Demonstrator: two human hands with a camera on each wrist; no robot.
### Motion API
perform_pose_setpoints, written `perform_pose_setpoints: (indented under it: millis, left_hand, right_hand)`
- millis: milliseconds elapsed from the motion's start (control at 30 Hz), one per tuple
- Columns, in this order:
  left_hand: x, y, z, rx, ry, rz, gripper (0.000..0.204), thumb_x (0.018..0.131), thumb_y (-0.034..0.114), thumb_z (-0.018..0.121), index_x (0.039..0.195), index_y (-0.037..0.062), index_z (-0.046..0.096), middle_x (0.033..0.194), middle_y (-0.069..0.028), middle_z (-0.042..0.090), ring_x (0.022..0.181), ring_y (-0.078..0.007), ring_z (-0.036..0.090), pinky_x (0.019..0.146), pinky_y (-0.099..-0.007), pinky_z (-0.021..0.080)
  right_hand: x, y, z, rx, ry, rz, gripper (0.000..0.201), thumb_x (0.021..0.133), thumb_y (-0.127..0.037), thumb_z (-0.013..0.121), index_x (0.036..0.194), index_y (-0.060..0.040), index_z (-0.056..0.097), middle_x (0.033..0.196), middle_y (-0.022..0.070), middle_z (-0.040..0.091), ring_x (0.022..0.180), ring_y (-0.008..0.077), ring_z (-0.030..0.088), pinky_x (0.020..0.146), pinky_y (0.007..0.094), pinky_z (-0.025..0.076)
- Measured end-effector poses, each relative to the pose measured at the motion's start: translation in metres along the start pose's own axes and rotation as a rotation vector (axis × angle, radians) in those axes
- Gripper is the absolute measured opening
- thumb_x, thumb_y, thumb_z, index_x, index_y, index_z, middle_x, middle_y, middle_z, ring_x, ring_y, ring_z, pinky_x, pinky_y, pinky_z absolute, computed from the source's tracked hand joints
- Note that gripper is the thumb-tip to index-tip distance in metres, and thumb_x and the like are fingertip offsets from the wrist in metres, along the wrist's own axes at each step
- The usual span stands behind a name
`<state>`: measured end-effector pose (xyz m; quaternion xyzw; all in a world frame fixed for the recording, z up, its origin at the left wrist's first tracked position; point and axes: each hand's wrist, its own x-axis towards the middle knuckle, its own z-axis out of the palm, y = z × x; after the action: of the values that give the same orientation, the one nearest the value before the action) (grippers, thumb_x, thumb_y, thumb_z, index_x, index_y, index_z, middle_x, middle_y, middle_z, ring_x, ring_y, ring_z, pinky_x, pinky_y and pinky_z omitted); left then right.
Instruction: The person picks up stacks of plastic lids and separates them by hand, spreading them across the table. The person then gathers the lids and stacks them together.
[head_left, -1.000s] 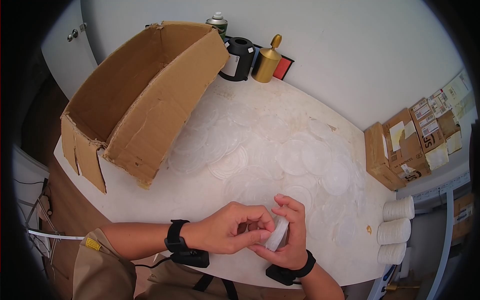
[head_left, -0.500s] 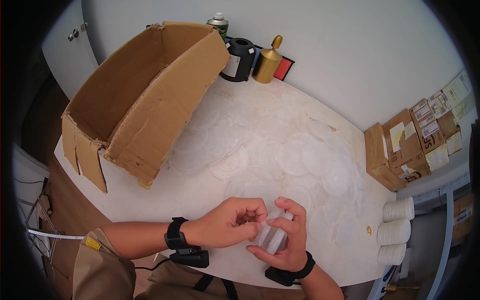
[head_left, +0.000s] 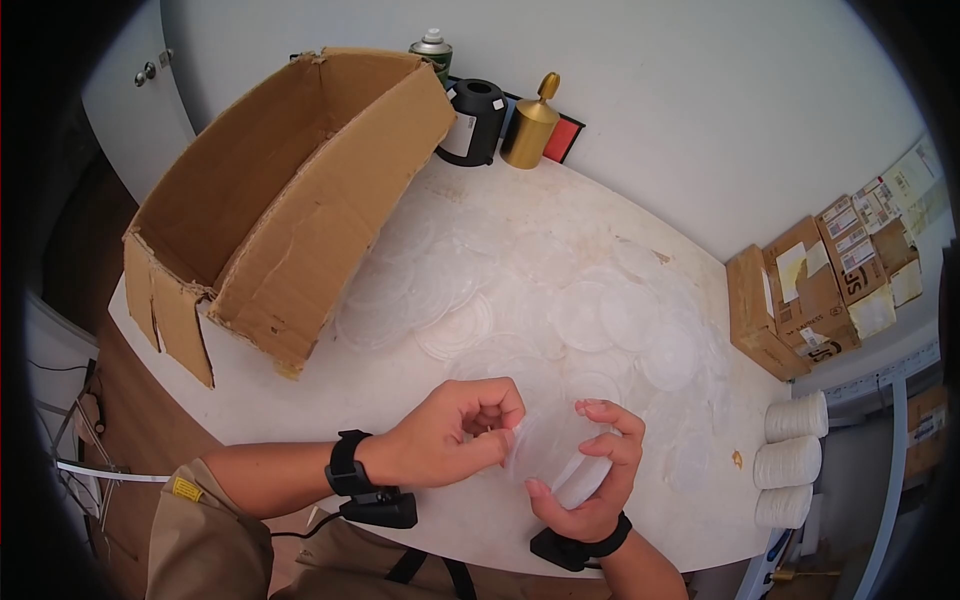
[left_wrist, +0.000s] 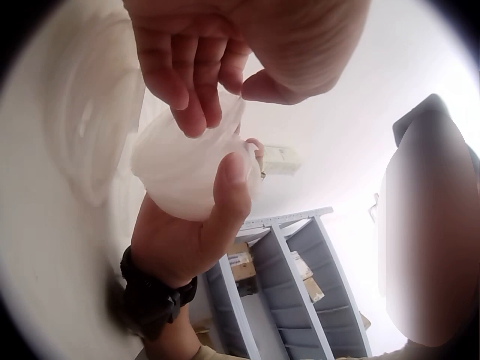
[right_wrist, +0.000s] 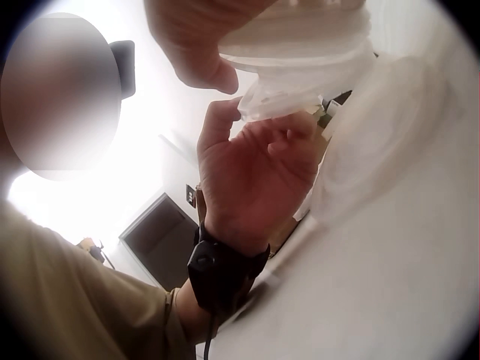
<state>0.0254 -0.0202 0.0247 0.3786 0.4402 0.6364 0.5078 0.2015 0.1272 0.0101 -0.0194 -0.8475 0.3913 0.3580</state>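
Several clear round plastic lids (head_left: 550, 440) are held in a stack between the fingers and thumb of my right hand (head_left: 598, 492), above the near edge of the table. My left hand (head_left: 445, 430) pinches the edge of a lid on the stack's left side between thumb and forefinger. In the left wrist view the pinched lid (left_wrist: 184, 154) stands tilted away from the rest, and the right thumb presses the stack from the front. The right wrist view shows the stack (right_wrist: 300, 52) edge-on, its rims layered, with the left palm behind it.
Many loose clear lids (head_left: 590, 315) lie spread over the white table (head_left: 270, 410). An open cardboard box (head_left: 320, 240) stands at the left. Stacked white lids (head_left: 788, 464) stand by the right edge, cartons (head_left: 800, 290) behind them. A black canister (head_left: 473, 122) and a gold container (head_left: 530, 130) stand at the back.
The stack has fanned open and turned to show its lids' faces. My right hand has shifted slightly right, while the left keeps pinching a lid's edge.
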Motion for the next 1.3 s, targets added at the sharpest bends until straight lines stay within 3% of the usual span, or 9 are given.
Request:
perform_pose_setpoints:
  millis: [233,300,433,500,600,733,967,1133,1300]
  left_hand:
    - [0.005,-0.007,-0.002,0.119,0.192,0.063,0.008,0.092,0.003,0.060,0.093,0.0040,0.053,0.074,0.0052,0.053,0.066,-0.0012,0.048,0.059,-0.0188,0.039]
    - [0.008,-0.005,-0.001,0.251,0.392,0.090,0.011,0.091,0.003,0.064,0.092,0.0045,0.053,0.071,0.0058,0.051,0.063,0.0000,0.044,0.055,-0.0192,0.035]
    - [0.003,0.001,0.001,0.222,0.421,0.129,0.013,0.092,0.005,0.068,0.095,0.0063,0.055,0.078,0.0050,0.057,0.067,-0.0001,0.048,0.060,-0.0192,0.037]
    - [-0.002,0.000,0.004,0.248,0.190,0.091,0.014,0.092,0.009,0.071,0.097,0.0061,0.058,0.079,0.0050,0.058,0.065,-0.0009,0.048,0.056,-0.0201,0.035]
    - [-0.003,-0.007,0.010,0.279,0.025,0.165,0.019,0.092,0.018,0.074,0.094,0.0047,0.060,0.069,0.0001,0.059,0.054,-0.0057,0.047,0.051,-0.0228,0.038]
    - [-0.003,-0.010,0.011,0.297,-0.018,0.129,0.014,0.093,0.015,0.069,0.091,0.0040,0.061,0.068,-0.0019,0.061,0.056,-0.0072,0.051,0.051,-0.0248,0.039]
    - [-0.001,-0.003,0.005,0.251,0.062,0.070,0.009,0.093,0.009,0.066,0.090,0.0032,0.060,0.067,0.0010,0.059,0.058,-0.0034,0.048,0.052,-0.0231,0.038]
    - [0.007,-0.003,-0.004,0.242,0.376,-0.019,0.012,0.096,0.007,0.066,0.090,0.0054,0.056,0.079,0.0058,0.057,0.068,0.0006,0.047,0.058,-0.0187,0.037]
    - [0.001,0.006,0.007,0.228,0.423,0.132,0.009,0.096,0.006,0.065,0.093,0.0044,0.056,0.081,0.0015,0.064,0.067,-0.0004,0.051,0.059,-0.0186,0.039]
  right_hand:
    - [0.001,0.006,-0.005,0.014,0.108,0.081,0.063,0.064,-0.010,0.086,0.115,-0.0097,0.048,0.128,0.0177,0.044,0.117,0.0304,0.050,0.100,0.0439,0.044]
    - [0.002,0.006,-0.003,-0.006,0.091,0.090,0.065,0.064,-0.010,0.086,0.117,-0.0094,0.048,0.129,0.0178,0.044,0.118,0.0305,0.050,0.100,0.0436,0.043]
    - [0.006,0.002,-0.001,-0.022,-0.009,0.107,0.072,0.064,-0.010,0.089,0.124,-0.0085,0.050,0.131,0.0183,0.044,0.121,0.0313,0.049,0.102,0.0439,0.043]
    - [0.006,-0.002,0.000,-0.032,-0.040,0.105,0.074,0.064,-0.011,0.090,0.127,-0.0079,0.050,0.132,0.0186,0.045,0.122,0.0318,0.049,0.102,0.0442,0.043]
    - [0.006,-0.004,0.003,-0.044,-0.088,0.087,0.079,0.064,-0.012,0.091,0.132,-0.0070,0.051,0.134,0.0192,0.047,0.123,0.0326,0.050,0.103,0.0441,0.044]
    - [0.007,-0.005,0.004,-0.045,-0.129,0.062,0.084,0.063,-0.015,0.093,0.136,-0.0059,0.050,0.135,0.0198,0.049,0.123,0.0332,0.051,0.101,0.0425,0.046]
    - [0.008,-0.005,0.003,-0.064,-0.085,0.068,0.091,0.061,-0.020,0.096,0.137,-0.0045,0.048,0.135,0.0190,0.048,0.123,0.0329,0.051,0.102,0.0421,0.045]
    - [0.008,-0.006,0.001,-0.100,-0.081,0.077,0.092,0.062,-0.021,0.096,0.138,-0.0038,0.047,0.136,0.0187,0.047,0.124,0.0333,0.050,0.103,0.0427,0.044]
    - [0.008,-0.007,0.001,-0.075,-0.099,0.066,0.093,0.062,-0.022,0.097,0.140,-0.0046,0.047,0.137,0.0185,0.047,0.125,0.0335,0.050,0.104,0.0429,0.044]
